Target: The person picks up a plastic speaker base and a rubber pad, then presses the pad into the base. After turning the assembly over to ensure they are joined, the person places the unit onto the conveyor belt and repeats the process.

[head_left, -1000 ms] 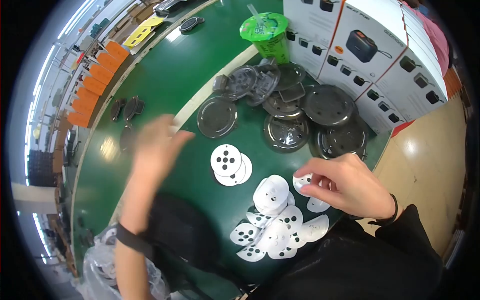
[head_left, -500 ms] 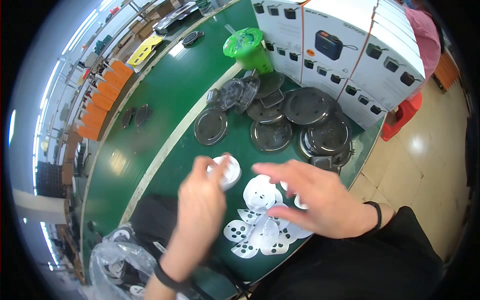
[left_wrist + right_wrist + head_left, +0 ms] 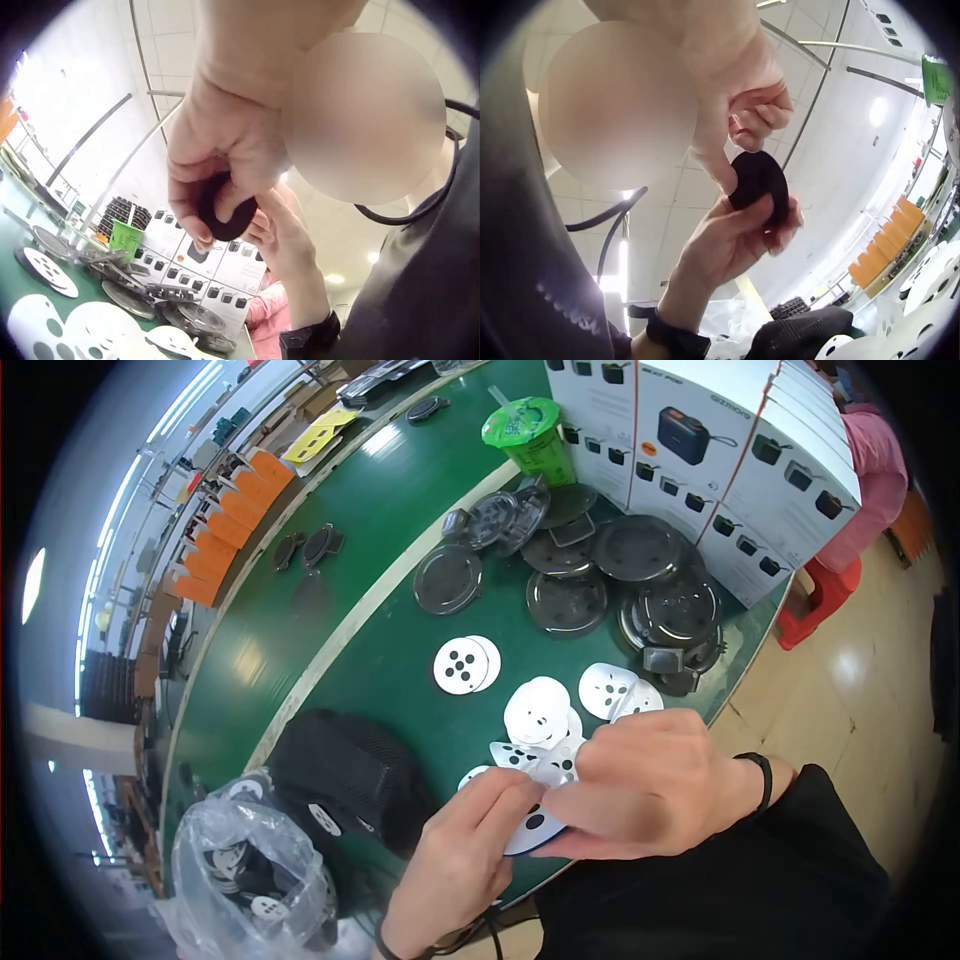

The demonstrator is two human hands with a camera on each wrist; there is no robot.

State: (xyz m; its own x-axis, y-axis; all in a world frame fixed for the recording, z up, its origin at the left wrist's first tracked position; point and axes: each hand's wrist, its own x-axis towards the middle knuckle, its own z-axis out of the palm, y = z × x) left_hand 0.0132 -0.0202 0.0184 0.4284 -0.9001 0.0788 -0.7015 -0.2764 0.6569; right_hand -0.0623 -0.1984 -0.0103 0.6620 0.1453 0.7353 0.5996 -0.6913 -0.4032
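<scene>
Both hands meet low in the head view over a round pad (image 3: 528, 832), white with black dots on its upper face and black underneath (image 3: 761, 176). My left hand (image 3: 462, 852) pinches the pad between thumb and fingers. At the pad's edge is my right hand (image 3: 655, 785), its thumb against the rim and its other fingers curled; the fingertips are partly hidden in the head view. Just beyond the hands lies a loose heap of white perforated discs (image 3: 537, 710). A small stack of dotted white pads (image 3: 461, 665) rests farther left on the green table (image 3: 385, 655).
Dark translucent round plastic parts (image 3: 567, 601) spread across the back of the table, beside a green cup (image 3: 530, 440) and stacked white printed boxes (image 3: 690, 470). A black mesh item (image 3: 345, 770) and a clear plastic bag (image 3: 250, 870) with discs stand at left.
My left hand has reached to the stack, taken a pad and brought it down to the right hand. The right hand has moved from the loose discs to the pad's edge.
</scene>
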